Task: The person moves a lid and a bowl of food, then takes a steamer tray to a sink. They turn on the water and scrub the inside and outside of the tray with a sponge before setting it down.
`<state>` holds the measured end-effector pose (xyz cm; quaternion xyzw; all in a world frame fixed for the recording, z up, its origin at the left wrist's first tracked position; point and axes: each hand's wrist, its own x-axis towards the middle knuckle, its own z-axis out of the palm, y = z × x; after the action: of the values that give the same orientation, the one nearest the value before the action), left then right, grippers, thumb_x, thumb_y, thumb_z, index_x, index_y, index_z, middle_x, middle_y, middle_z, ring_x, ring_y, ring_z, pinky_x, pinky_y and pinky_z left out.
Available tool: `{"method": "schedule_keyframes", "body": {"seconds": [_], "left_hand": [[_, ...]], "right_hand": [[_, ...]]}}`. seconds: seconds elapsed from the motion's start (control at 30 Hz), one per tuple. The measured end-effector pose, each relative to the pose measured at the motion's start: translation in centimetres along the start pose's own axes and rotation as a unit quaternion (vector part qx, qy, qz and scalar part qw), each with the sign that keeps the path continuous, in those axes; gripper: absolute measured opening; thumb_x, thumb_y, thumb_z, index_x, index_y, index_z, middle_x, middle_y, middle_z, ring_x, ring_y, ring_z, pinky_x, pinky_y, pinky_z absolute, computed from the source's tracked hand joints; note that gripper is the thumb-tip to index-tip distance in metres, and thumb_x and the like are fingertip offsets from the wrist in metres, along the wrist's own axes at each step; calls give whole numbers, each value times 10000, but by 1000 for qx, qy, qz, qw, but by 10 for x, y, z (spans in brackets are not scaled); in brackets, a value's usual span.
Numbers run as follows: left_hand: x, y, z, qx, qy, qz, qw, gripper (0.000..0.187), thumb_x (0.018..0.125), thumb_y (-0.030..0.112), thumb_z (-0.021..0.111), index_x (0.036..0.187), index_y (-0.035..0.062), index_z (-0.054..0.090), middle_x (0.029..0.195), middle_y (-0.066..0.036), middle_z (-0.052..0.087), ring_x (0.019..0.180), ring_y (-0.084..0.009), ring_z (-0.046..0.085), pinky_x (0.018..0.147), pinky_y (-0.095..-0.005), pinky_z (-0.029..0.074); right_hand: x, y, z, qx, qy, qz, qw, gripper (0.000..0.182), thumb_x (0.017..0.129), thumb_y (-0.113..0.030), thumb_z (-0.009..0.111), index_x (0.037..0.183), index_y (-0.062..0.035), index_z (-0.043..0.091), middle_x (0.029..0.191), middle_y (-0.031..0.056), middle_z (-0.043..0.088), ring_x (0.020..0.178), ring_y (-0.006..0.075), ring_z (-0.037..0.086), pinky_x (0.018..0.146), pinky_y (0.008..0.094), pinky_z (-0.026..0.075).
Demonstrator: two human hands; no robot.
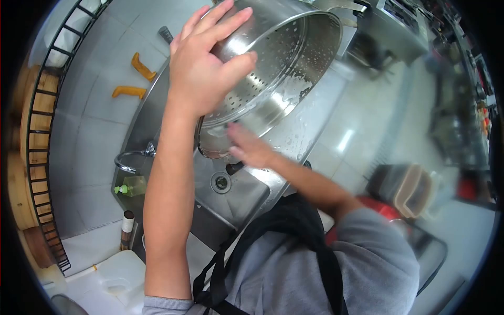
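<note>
A large stainless-steel steamer pot (283,100) with a perforated bottom is tipped on its side above the sink, its mouth toward the right. Water drops and wet streaks cover its inner wall. My left hand (207,58) lies against the outside of the pot with fingers and thumb spread. My right hand (252,144), smeared by motion, is at the lower rim; whether its fingers grip anything cannot be made out. Beneath the pot is the steel sink (231,202) with its drain (221,182). A short black object (234,168) shows beside my right hand.
A curved faucet (128,160) and a soap bottle (131,187) stand left of the sink. Two yellow handles (129,92) are on the tiled wall side. A black rack (39,113) runs along the far left. Plastic tubs (409,189) sit at the right.
</note>
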<state>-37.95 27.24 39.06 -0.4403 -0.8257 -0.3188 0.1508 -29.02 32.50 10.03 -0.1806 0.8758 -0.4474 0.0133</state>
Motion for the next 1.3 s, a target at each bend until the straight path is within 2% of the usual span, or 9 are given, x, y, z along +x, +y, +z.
{"method": "schedule_keyframes", "body": {"seconds": [0.13, 0.23, 0.37, 0.63, 0.83, 1.03, 1.1, 1.17, 1.3], "left_hand": [[-7, 2, -1, 8, 8, -4, 1000, 590, 683, 236, 649, 1265, 146, 611, 1414, -92, 487, 1353, -345, 338, 1113, -437, 259], [-7, -1, 4, 66, 24, 11, 997, 587, 683, 237, 647, 1262, 149, 612, 1414, -88, 487, 1355, -345, 337, 1117, -444, 253], [-4, 0, 7, 43, 23, -8, 999, 584, 681, 241, 655, 1258, 160, 616, 1414, -86, 488, 1349, -364, 339, 1115, -462, 255], [-9, 7, 11, 70, 33, -2, 997, 579, 686, 242, 658, 1257, 165, 616, 1415, -88, 485, 1355, -372, 329, 1111, -464, 262], [-3, 3, 10, 76, 30, 7, 997, 578, 692, 223, 657, 1266, 171, 609, 1409, -90, 491, 1345, -370, 345, 1109, -461, 260], [-6, 6, 11, 70, 32, 13, 997, 583, 692, 211, 656, 1270, 154, 604, 1408, -91, 491, 1342, -370, 350, 1109, -460, 261], [-4, 6, 9, 76, 33, 19, 996, 584, 694, 206, 653, 1272, 147, 602, 1406, -95, 493, 1341, -375, 351, 1106, -461, 268], [-3, 10, 9, 83, 23, 10, 996, 580, 701, 199, 647, 1276, 142, 597, 1404, -104, 493, 1347, -375, 344, 1109, -460, 262], [-3, 7, 9, 56, 16, 19, 998, 583, 707, 194, 643, 1285, 135, 590, 1411, -108, 484, 1358, -368, 333, 1116, -455, 249]], "right_hand": [[-4, 99, -73, -351, 52, 72, 932, 758, 932, -481, 426, 1454, 38, 242, 1534, 213, 206, 1434, 339, 168, 1179, 408, 128], [18, 58, -40, -300, 38, 205, 931, 750, 946, -490, 396, 1455, 39, 238, 1533, 212, 214, 1436, 335, 168, 1176, 401, 137], [23, -61, 3, 210, 18, 53, 976, 681, 985, -471, 327, 1441, 33, 286, 1534, 206, 215, 1439, 315, 163, 1181, 379, 123], [6, 59, -60, -307, 24, 206, 929, 724, 965, -507, 323, 1452, 27, 277, 1550, 183, 195, 1442, 317, 163, 1170, 413, 150], [7, -51, -18, 120, -18, 131, 984, 710, 973, -505, 331, 1409, 54, 344, 1525, 204, 243, 1426, 333, 206, 1174, 377, 164], [18, 41, -43, -314, 91, 195, 925, 709, 960, -501, 338, 1432, 29, 328, 1518, 201, 270, 1374, 364, 303, 1131, 405, 238], [22, 3, -23, -293, 21, 225, 929, 710, 964, -508, 318, 1422, 35, 339, 1519, 208, 261, 1389, 354, 278, 1138, 424, 224], [13, -36, -1, 43, 11, 112, 993, 714, 960, -514, 323, 1414, 36, 353, 1522, 202, 258, 1405, 351, 242, 1144, 428, 214], [5, 28, -22, -94, 14, 128, 987, 736, 950, -509, 353, 1428, 50, 307, 1522, 203, 255, 1420, 370, 195, 1154, 435, 193]]}}
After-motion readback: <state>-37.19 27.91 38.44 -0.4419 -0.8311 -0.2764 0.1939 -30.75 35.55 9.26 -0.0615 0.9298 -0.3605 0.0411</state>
